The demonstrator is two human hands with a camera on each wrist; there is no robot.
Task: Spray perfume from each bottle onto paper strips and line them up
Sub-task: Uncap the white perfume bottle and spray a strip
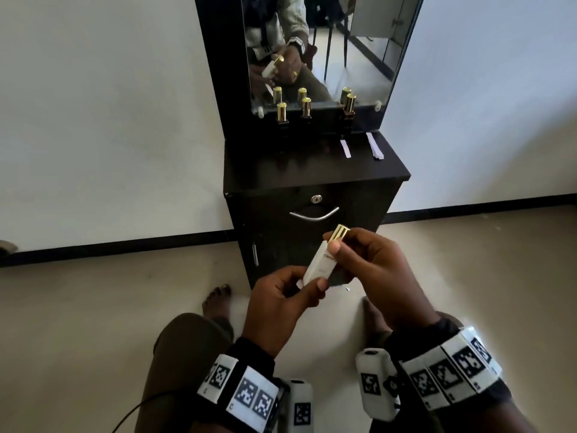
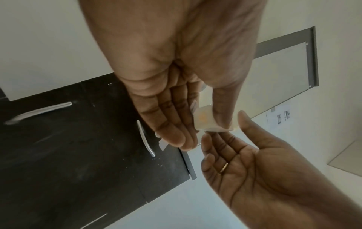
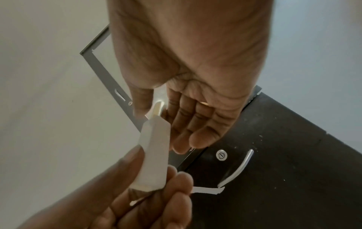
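Both hands hold a white perfume bottle (image 1: 320, 264) with a gold cap (image 1: 341, 233) in front of the black cabinet (image 1: 315, 170). My left hand (image 1: 307, 284) grips the bottle's base (image 2: 203, 119) and also holds a white paper strip (image 3: 207, 189) against its fingers. Thumb and fingers of my right hand (image 1: 335, 243) pinch the gold cap (image 3: 158, 108), which sits on the bottle. On the cabinet top stand three dark bottles with gold caps (image 1: 282, 112) (image 1: 306, 107) (image 1: 349, 104). One paper strip (image 1: 345, 148) lies in front of the right bottle.
A small stack of paper strips (image 1: 374, 145) lies at the cabinet top's right edge. A mirror (image 1: 318, 48) rises behind the bottles. The cabinet front has a lock and a curved metal handle (image 1: 313, 215). My knees and bare feet are on the pale floor below.
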